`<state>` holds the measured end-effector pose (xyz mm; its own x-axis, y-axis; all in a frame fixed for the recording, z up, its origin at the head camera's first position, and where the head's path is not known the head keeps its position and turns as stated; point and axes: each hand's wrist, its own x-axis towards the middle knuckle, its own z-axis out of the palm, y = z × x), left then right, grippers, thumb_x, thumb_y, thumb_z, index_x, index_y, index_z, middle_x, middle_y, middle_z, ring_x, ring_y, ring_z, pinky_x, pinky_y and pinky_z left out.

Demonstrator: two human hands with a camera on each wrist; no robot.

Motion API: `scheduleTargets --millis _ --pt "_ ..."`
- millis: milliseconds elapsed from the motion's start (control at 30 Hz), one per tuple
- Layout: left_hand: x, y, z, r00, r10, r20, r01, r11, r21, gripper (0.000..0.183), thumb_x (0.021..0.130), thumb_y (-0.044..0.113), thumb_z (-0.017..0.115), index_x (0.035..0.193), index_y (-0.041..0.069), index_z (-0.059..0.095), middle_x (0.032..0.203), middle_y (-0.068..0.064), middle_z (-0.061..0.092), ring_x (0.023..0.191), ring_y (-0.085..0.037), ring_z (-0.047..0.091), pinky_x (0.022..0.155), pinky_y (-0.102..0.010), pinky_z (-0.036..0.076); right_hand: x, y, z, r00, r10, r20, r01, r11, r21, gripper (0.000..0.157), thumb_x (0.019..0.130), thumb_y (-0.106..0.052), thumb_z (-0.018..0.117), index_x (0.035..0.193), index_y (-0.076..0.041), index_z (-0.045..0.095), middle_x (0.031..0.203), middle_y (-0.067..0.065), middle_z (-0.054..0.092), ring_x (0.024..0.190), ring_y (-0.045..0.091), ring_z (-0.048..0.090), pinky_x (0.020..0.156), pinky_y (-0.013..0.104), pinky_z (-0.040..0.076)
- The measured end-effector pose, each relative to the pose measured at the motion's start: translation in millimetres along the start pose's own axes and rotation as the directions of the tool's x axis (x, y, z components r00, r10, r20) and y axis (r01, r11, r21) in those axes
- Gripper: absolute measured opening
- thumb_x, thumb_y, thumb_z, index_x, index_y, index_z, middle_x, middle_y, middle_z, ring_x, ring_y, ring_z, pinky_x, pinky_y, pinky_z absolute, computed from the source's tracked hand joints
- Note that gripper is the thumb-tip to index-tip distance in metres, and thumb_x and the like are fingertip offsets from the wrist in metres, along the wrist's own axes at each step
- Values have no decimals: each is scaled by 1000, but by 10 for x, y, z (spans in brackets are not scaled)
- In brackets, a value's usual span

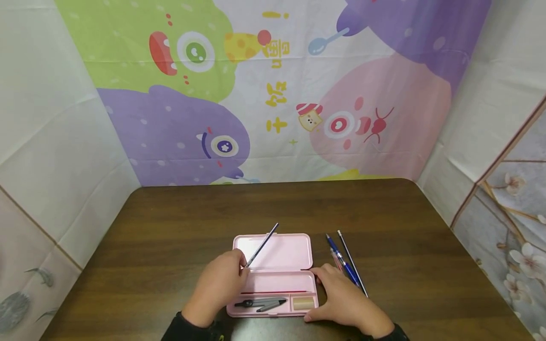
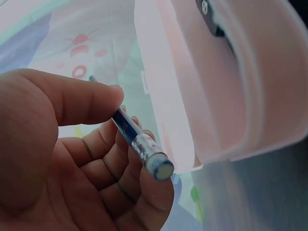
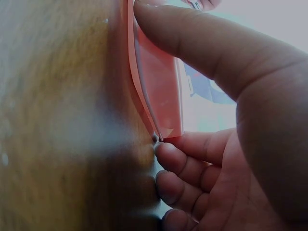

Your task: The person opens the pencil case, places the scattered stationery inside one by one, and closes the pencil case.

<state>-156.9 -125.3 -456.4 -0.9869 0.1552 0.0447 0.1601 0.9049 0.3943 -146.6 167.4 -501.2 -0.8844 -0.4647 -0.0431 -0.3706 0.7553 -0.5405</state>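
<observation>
My left hand [image 1: 222, 280] pinches a dark blue pencil [image 1: 262, 244] between thumb and fingers, slanting over the left side of an open pink pencil case [image 1: 294, 280]. In the left wrist view, the pencil's eraser end [image 2: 159, 166] points toward the camera. My right hand [image 1: 343, 298] grips the case's right end, thumb at the near corner and fingertips at the far one. The case's front compartment holds a grey and black compass [image 1: 268, 303], with a beige eraser [image 1: 303, 303] in the small section beside it. A thin red strip [image 1: 281, 291] lies along the divider.
Right of the case lie a blue pen [image 1: 343, 260], a slim dark pencil [image 1: 351, 263] and a reddish stick [image 1: 336, 259] partly hidden by the pen and my right hand. The brown wooden table [image 1: 179, 222] meets a cartoon-printed cloth [image 1: 273, 166] at its back edge.
</observation>
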Motion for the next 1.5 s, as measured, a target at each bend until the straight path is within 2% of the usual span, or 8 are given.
scheduleTargets --millis 133,433,667,800,1000,1100,1500 --pt "10 25 50 997 75 -22 -75 997 35 14 83 19 68 81 15 56 66 6 47 58 -13 44 56 -33 40 4 10 0 1000 3 12 -3 1000 -1 99 59 -72 77 132 -11 53 109 -5 52 102 16 50 86 44 47" --pt "-4 93 105 971 237 32 -239 966 98 13 82 18 70 81 16 58 71 8 54 61 -9 49 58 -34 45 8 25 6 1000 -1 10 1 1000 -3 100 58 -73 76 132 -10 53 108 -5 52 102 16 50 87 44 46" --pt "15 64 78 954 286 92 -299 933 199 17 84 19 72 80 17 56 74 6 53 65 -12 51 60 -36 46 8 11 -3 1000 -3 16 3 1000 1 100 59 -73 76 132 -9 52 108 -4 52 102 17 50 87 45 46" --pt "19 40 80 941 328 77 -337 902 270 18 83 16 71 76 17 55 73 5 53 65 -16 54 60 -38 47 7 6 -7 1000 1 19 -1 1000 6 100 59 -72 77 132 -9 52 109 -4 52 102 17 50 87 45 46" --pt "36 50 103 907 412 81 -411 832 372 10 81 8 67 77 15 60 74 1 60 70 -20 60 66 -39 50 4 -3 -9 1000 0 18 0 1000 8 98 59 -72 77 132 -11 52 108 -5 51 101 16 50 86 45 47" --pt "49 66 126 897 431 96 -432 811 396 10 81 7 67 78 15 62 75 2 61 72 -19 61 67 -39 50 0 2 -5 1000 -3 8 3 1000 0 97 59 -71 78 132 -11 53 108 -5 51 101 16 49 87 44 46" --pt "67 139 210 890 432 146 -451 786 423 9 80 9 68 76 16 66 73 2 62 69 -18 61 63 -38 50 7 41 19 1000 -11 3 11 1000 -9 97 59 -71 77 133 -12 52 109 -6 52 102 15 49 88 43 46"
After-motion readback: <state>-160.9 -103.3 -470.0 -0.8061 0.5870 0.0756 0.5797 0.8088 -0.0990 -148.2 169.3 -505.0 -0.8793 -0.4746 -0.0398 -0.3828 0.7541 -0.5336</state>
